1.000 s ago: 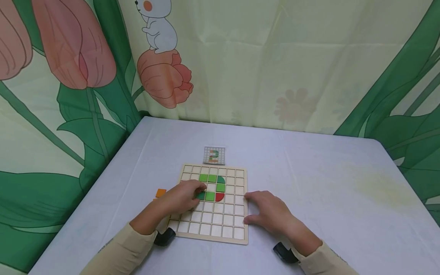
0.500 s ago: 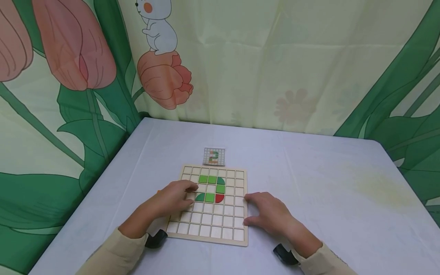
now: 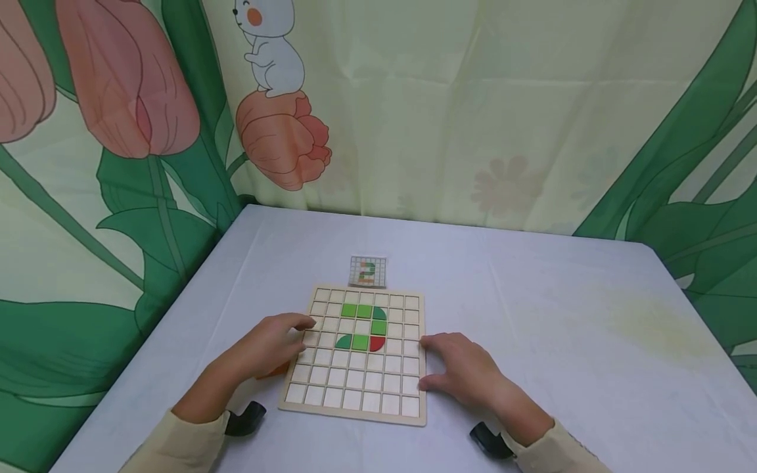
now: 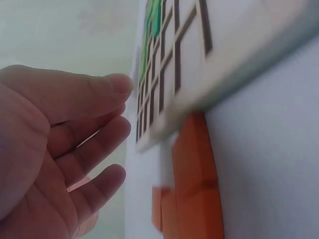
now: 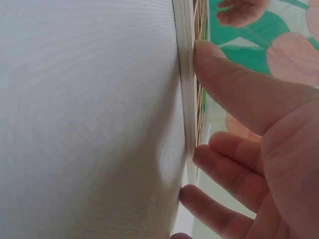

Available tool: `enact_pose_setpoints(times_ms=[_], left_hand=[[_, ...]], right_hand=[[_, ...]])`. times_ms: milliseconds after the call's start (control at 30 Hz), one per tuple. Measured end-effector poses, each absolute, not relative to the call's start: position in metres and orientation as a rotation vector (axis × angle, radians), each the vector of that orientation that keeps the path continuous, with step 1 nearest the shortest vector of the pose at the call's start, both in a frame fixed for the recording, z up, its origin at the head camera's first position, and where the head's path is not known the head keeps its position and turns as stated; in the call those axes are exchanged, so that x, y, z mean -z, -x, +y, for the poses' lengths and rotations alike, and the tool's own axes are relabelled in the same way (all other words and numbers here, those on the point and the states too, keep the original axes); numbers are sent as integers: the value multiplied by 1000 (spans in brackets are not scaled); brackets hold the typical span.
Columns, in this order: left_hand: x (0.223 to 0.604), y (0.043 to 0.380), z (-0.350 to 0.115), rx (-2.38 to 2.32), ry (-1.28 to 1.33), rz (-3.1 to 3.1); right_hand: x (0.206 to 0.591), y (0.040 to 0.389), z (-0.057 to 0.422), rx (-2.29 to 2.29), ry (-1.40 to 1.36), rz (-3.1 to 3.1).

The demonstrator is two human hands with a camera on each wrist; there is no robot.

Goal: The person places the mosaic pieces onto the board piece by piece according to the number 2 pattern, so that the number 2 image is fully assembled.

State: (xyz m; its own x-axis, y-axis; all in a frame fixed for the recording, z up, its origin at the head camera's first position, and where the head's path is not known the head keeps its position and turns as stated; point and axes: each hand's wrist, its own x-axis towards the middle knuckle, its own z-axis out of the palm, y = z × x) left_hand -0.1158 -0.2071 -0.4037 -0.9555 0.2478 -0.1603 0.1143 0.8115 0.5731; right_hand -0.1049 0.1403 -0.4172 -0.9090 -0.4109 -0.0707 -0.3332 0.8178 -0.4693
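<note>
Head view: card (image 3: 368,271) beyond grid board (image 3: 351,413), orange pieces (image 3: 275,372) partly behind left hand (image 3: 266,345)

Over there I count two hands (image 3: 266,345), one board (image 3: 353,414), one card (image 3: 367,272), four light green squares (image 3: 359,342), two dark green rounded pieces (image 3: 378,315), one red rounded piece (image 3: 376,343). Orange blocks (image 4: 196,164): I can't tell.

Now the board (image 3: 355,414) is showing smooth wood, the blocks (image 4: 196,169) are looking matt, and the tablecloth (image 3: 532,328) is revealing finely woven cloth
</note>
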Motion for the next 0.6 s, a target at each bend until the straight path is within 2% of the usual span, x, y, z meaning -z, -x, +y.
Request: enact_pose_setpoints(times_ms=[600], left_hand=[[406, 104, -250, -827, -207, 2850]], right_hand=[[417, 104, 140, 673, 580, 2839]])
